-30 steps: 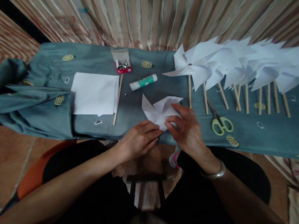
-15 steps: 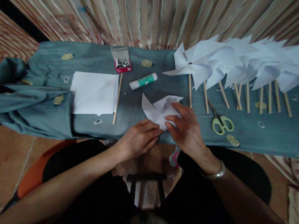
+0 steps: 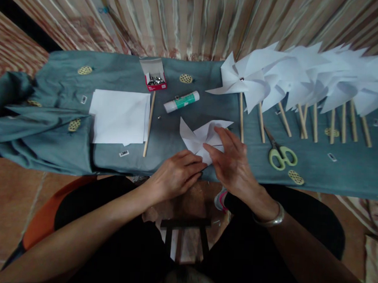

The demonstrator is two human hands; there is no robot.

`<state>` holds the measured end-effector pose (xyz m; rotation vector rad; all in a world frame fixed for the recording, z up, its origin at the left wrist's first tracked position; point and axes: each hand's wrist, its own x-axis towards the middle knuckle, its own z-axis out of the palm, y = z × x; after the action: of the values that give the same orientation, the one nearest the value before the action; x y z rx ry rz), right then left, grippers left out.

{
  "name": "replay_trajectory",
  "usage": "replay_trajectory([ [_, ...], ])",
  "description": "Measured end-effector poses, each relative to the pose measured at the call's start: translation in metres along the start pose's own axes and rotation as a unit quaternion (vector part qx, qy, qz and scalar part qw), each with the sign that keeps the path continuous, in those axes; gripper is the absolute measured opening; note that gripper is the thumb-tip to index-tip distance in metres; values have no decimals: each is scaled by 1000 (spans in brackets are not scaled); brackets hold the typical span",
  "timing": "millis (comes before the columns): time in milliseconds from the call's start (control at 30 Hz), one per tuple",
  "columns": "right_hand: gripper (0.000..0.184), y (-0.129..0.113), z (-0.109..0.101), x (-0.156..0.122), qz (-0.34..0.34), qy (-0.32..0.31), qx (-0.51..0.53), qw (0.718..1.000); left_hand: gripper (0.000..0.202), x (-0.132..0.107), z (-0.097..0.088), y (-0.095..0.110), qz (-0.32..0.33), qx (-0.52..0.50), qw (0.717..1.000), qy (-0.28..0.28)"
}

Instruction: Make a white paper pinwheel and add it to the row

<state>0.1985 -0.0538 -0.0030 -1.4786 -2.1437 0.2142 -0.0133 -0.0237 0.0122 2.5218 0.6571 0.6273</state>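
Note:
A white paper pinwheel (image 3: 194,137) with its blades folded inward lies at the front edge of the cloth-covered table, between my hands. My left hand (image 3: 179,173) pinches its lower edge, fingers closed together. Over its right side, my right hand (image 3: 234,163) curves its fingers onto a blade, with the thumb near the centre and a fingertip higher up; its palm hides part of the paper. Just beyond lies a glue stick (image 3: 182,102) with a green label. A small shiny tack (image 3: 159,117) sits left of the pinwheel.
A stack of white paper (image 3: 120,118) and a wooden stick (image 3: 149,126) lie to the left. Behind stands an open red box (image 3: 156,83) of metal tacks. Green-handled scissors (image 3: 282,157) lie at right, below a row of several finished pinwheels (image 3: 292,75) on sticks.
My right hand's thumb has moved up and left toward the pinwheel's centre, and its fingers have shifted slightly on the blade. My left hand stays in place.

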Motion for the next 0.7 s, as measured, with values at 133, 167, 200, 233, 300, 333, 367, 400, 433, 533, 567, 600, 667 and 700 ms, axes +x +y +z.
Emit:
replay_trajectory([
  [133,46,-1,3,-2,-22,4,-4,1000,26,0,0,0,0,-1,1000,-2],
  [167,46,-1,4,-3,-23,0,-3,1000,27,1,-1,0,0,4,1000,-4],
  [200,46,-1,4,-3,-23,-5,-1,1000,28,2,-2,1,1,14,1000,-5],
  [233,46,-1,5,-3,-21,-11,2,1000,30,3,-3,2,1,31,1000,-4],
  [300,46,-1,7,-3,-22,-11,9,1000,36,6,-5,3,-3,67,998,-3],
  [333,46,0,8,-3,-26,-4,12,1000,38,7,-6,3,-5,80,997,-3],
  [367,47,1,9,-3,-32,6,13,999,39,8,-6,3,-8,85,996,-5],
  [400,47,1,10,-3,-37,15,12,999,40,9,-6,3,-10,84,996,-7],
  [433,47,2,11,-3,-40,21,9,999,41,10,-5,2,-11,82,997,-8],
  [533,47,3,12,-3,-30,27,3,999,45,12,-2,-2,-12,91,996,-7],
  [567,46,3,13,-3,-25,27,3,999,47,12,0,-3,-13,100,995,-6],
  [600,45,3,13,-4,-22,28,5,999,49,12,0,-4,-13,110,994,-5],
  [667,45,3,13,-4,-18,31,11,999,51,13,2,-6,-13,128,992,-3],
  [700,45,3,13,-4,-17,33,14,999,52,13,2,-7,-14,135,991,-3],
])
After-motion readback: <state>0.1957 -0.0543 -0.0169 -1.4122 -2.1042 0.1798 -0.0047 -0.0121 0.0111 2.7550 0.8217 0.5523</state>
